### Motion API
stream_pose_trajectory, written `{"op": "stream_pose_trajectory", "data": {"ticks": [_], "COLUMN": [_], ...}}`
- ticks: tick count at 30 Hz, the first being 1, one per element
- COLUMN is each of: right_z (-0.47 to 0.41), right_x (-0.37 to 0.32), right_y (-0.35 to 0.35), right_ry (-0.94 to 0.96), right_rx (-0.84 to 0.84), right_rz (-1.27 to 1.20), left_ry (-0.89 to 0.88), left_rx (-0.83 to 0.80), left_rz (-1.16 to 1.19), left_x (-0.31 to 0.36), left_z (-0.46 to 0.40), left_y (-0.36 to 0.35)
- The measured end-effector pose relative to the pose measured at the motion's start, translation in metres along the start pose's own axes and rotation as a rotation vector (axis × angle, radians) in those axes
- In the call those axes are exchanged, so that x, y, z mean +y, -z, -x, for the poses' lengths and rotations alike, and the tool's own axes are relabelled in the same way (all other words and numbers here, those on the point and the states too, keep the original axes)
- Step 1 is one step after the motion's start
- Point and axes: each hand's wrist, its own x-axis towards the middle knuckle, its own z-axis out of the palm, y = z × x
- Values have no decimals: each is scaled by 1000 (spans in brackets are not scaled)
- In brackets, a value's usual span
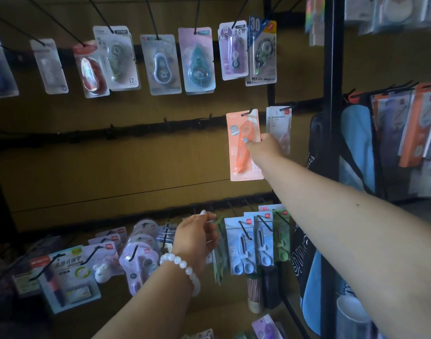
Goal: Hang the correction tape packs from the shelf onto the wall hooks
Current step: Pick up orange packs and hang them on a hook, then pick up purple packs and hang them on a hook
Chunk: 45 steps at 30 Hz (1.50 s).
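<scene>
- Orange correction tape pack (244, 145), a flat card with a clear blister over an orange dispenser, hangs by its top slot on a black wire wall hook (249, 111) of the middle rail.
- My right hand (263, 146) reaches up to that orange pack, fingers pinched on its right edge about halfway down the card.
- Just right of the orange pack hangs a pale grey-white card pack (279, 126) on its own hook, partly hidden behind my right hand.
- Left of the orange pack, the middle rail's hooks (165, 121) stand bare.
- Above the orange pack, the top rail carries a row of blister packs, among them a purple one (232, 50) and a teal teardrop one (197, 62).
- Below the orange pack, my left hand (195, 237), with a white bead bracelet (182, 266) at the wrist, is loosely curled by the lowest row; I cannot tell whether it holds anything.
- Just right of my left hand, well below the orange pack, hang blue scissor packs (242, 245) and a green one (281, 237).
</scene>
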Motion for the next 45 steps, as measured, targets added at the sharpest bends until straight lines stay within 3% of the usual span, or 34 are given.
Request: {"op": "stream_pose_trajectory", "data": {"ticks": [10,14,19,22,30,45], "right_z": [62,110,158,170,169,159], "right_x": [64,98,162,208,316,446], "right_y": [2,-5,-29,-46,-54,-78], "right_ry": [-224,-200,-343,-404,-660,-853], "right_rx": [-29,-167,-401,-436,-432,-388], "right_rz": [-73,-32,-16,52,193,537], "left_ry": [-102,-102,-32,19,239,451], "left_rx": [36,17,-53,-82,-96,-134], "left_rz": [-437,-599,-766,-839,-829,-822], "left_x": [-32,-58,-107,-138,-216,-332], "left_z": [-4,-6,-7,-7,-21,-54], "left_y": [38,58,77,82,90,84]}}
